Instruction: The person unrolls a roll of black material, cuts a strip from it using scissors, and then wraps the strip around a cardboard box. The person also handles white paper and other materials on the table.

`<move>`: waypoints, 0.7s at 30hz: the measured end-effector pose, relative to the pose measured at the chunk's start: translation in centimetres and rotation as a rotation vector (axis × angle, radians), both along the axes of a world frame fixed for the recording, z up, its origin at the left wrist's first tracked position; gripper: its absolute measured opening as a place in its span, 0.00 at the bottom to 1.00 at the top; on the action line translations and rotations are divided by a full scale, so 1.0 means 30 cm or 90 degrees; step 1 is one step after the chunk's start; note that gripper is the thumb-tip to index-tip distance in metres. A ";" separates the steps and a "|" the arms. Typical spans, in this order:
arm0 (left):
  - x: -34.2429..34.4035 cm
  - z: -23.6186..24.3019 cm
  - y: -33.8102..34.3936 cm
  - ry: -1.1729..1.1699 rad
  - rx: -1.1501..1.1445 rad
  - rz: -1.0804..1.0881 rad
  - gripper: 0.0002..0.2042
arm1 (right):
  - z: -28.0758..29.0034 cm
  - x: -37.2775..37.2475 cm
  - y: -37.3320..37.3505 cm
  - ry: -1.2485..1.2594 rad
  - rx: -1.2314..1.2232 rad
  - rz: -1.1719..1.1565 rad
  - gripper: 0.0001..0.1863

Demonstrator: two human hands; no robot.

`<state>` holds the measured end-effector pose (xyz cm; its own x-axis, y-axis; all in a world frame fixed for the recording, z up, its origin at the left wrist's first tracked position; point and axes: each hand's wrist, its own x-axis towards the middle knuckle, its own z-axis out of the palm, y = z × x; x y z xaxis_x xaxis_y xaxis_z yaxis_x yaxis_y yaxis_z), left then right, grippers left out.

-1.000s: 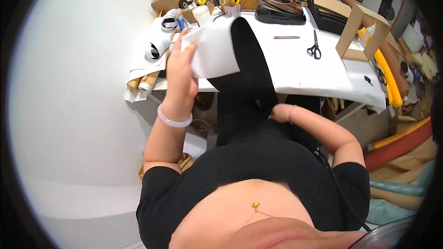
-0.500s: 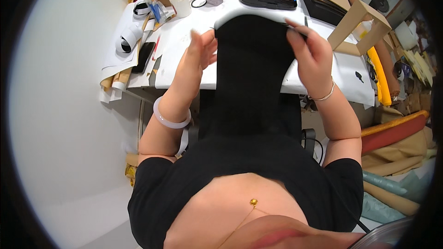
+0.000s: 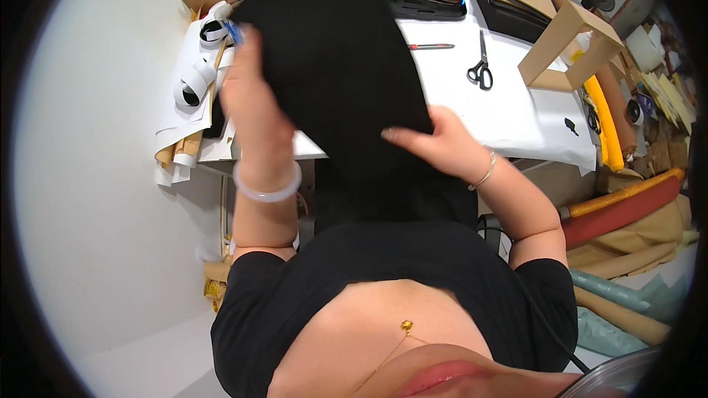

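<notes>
Black sheet [image 3: 332, 51] fills the frame's upper centre, pinched at its edge by the right hand [image 3: 448, 147]; whether the left hand [image 3: 254, 114], blurred, grips it, I cannot tell.

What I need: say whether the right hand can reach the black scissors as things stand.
Probably yes: the scissors lie uncovered on the white tabletop beyond the right hand, with nothing seen between, though that hand would likely have to leave the black sheet first.

Plain black sheet [image 3: 332, 51], white tabletop [image 3: 461, 92], yellow roll [image 3: 606, 127].
</notes>
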<state>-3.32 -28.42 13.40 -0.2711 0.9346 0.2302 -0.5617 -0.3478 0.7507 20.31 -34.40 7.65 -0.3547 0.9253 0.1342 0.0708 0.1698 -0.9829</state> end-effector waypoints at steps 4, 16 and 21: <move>-0.206 0.181 -0.113 -0.054 0.096 0.222 0.20 | -0.254 -0.023 -0.023 -0.155 0.056 0.106 0.12; -0.990 0.193 -0.476 0.380 0.246 0.727 0.17 | -0.595 0.296 -0.108 -0.401 0.111 0.009 0.10; -1.118 -0.155 -0.480 -0.130 0.156 -0.158 0.10 | -0.184 0.702 -0.302 -0.129 0.138 -0.477 0.14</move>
<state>-36.85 -42.82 8.74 -0.1067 0.9015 0.4195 -0.7799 -0.3375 0.5271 41.37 -43.46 2.14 0.3129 0.8879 0.3373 0.4152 0.1916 -0.8893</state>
